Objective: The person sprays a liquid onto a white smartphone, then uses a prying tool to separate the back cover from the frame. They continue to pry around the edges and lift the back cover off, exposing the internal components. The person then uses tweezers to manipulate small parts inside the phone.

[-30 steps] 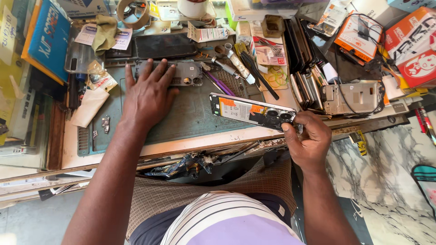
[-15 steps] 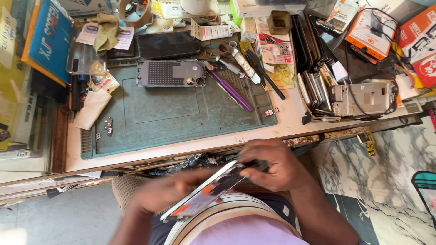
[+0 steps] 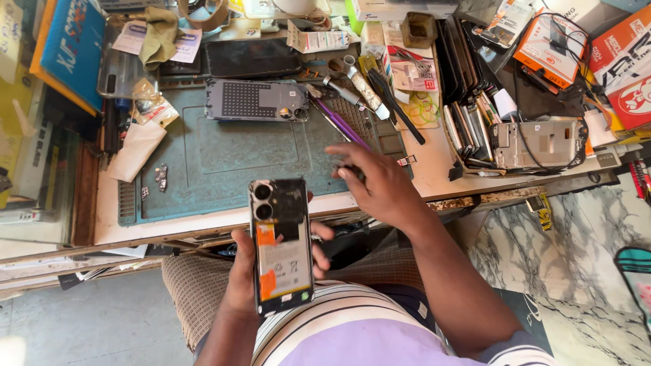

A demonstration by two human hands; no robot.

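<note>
My left hand [image 3: 242,274] holds an opened phone [image 3: 281,247] upright over my lap, its back cover off. Two camera lenses sit at its top, with a battery and orange stickers below. My right hand [image 3: 383,186] reaches over the right edge of the green work mat [image 3: 224,163]. Its fingers are pinched on something small and dark that I cannot make out. A grey perforated phone back [image 3: 254,100] lies at the far side of the mat. Purple-handled tools [image 3: 342,125] lie just beyond my right hand.
A black phone screen [image 3: 252,57] lies behind the mat. A bare phone frame with cables [image 3: 536,144] and a stack of flat parts [image 3: 468,115] crowd the right of the bench. Orange boxes [image 3: 542,41] stand far right, a blue box [image 3: 71,51] far left.
Both hands held the phone low over my lap. Now the left hand alone holds it upright, back side up, and the right hand has moved forward to the mat's right edge.
</note>
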